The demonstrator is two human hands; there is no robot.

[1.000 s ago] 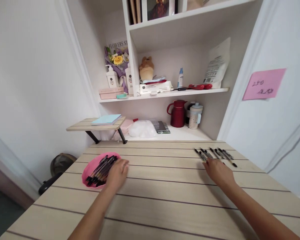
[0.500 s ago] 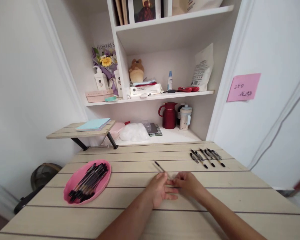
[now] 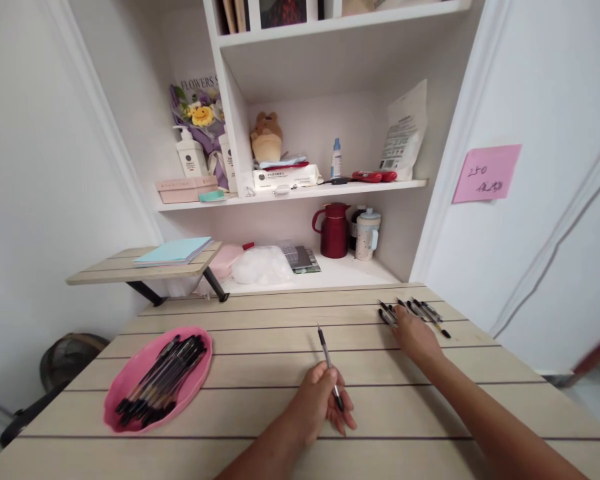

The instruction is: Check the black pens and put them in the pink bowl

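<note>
My left hand (image 3: 323,399) rests low on the wooden table (image 3: 280,413) and grips a black pen (image 3: 326,353) whose tip points away from me. My right hand (image 3: 414,337) reaches to the far right, fingers down on a row of several black pens (image 3: 420,311) laid side by side; what its fingertips hold is hidden. A pink oval tray (image 3: 125,380) at the left holds several more black pens (image 3: 161,377).
Behind the table stands a white shelf unit with a red jug (image 3: 334,230), a white mug (image 3: 365,234), bottles, a plush toy and a plastic bag. A small wooden riser (image 3: 140,267) carries a blue notebook. A pink note (image 3: 486,173) hangs on the right wall.
The hands were together mid-table half a second ago. Now my right hand has gone out to the row of pens, and my left hand stays back holding one pen.
</note>
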